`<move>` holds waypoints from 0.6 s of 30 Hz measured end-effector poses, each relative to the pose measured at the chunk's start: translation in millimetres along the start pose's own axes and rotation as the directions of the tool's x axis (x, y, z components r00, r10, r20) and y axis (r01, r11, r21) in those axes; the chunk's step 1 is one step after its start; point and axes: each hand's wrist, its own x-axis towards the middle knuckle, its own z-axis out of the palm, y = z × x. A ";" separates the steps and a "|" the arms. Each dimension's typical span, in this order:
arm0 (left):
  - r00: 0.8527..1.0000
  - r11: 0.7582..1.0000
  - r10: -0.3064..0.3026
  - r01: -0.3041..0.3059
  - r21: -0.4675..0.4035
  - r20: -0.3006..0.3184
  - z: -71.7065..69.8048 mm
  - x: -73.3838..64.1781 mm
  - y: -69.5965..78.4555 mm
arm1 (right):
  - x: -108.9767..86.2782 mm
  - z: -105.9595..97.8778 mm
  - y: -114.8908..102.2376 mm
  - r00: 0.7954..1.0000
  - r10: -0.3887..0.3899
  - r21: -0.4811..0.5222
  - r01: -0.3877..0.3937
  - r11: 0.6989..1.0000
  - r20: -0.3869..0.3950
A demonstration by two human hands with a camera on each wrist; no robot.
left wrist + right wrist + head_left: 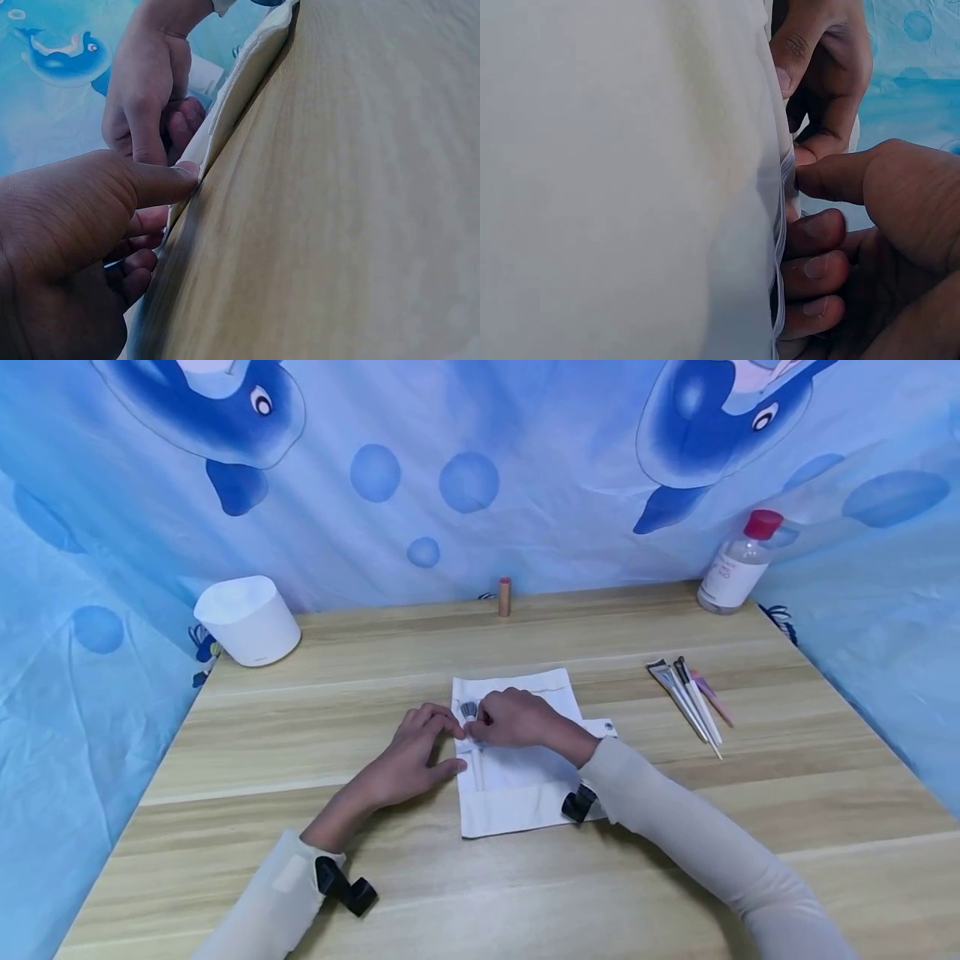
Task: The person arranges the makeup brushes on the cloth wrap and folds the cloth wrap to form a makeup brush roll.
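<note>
A white cloth brush roll (517, 777) lies unfolded on the table, with a makeup brush (469, 709) along its left side, dark bristles toward the back. The brush's pale handle runs down into the front pocket. My right hand (517, 718) reaches over the cloth and pinches the brush just below its bristles between thumb and forefinger; its other fingers are curled in the right wrist view. At the roll's left edge, my left hand (416, 752) rests with thumb and forefinger spread apart, both touching the cloth. The left thumb (161, 184) lies on that edge in the left wrist view.
Several makeup brushes (690, 702) lie together to the right of the roll. A white cup-like container (251, 622) stands at the back left, a small brown tube (505, 597) at the back middle, and a red-capped clear bottle (735, 568) at the back right.
</note>
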 end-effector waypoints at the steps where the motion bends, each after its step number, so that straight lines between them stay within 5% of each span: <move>1: 1.000 1.000 -0.004 0.004 0.000 0.001 0.1 -0.2 0.2 | -1.7 -0.8 1.7 1.000 -0.005 0.005 0.006 1.000 -0.008; 10: 1.000 1.000 -0.009 0.009 0.004 0.002 0.2 0.3 1.1 | -33.4 -43.8 56.0 0.973 0.061 0.053 -0.051 0.997 -0.222; 15: 1.000 1.000 -0.021 0.021 -0.001 0.008 -0.4 0.0 -0.5 | -58.3 -85.7 114.3 0.930 0.209 0.006 -0.218 0.976 -0.303; 18: 1.000 1.000 -0.021 0.021 -0.007 0.012 0.7 -0.3 -1.3 | -78.4 -102.7 144.3 0.903 0.334 -0.006 -0.348 0.937 -0.272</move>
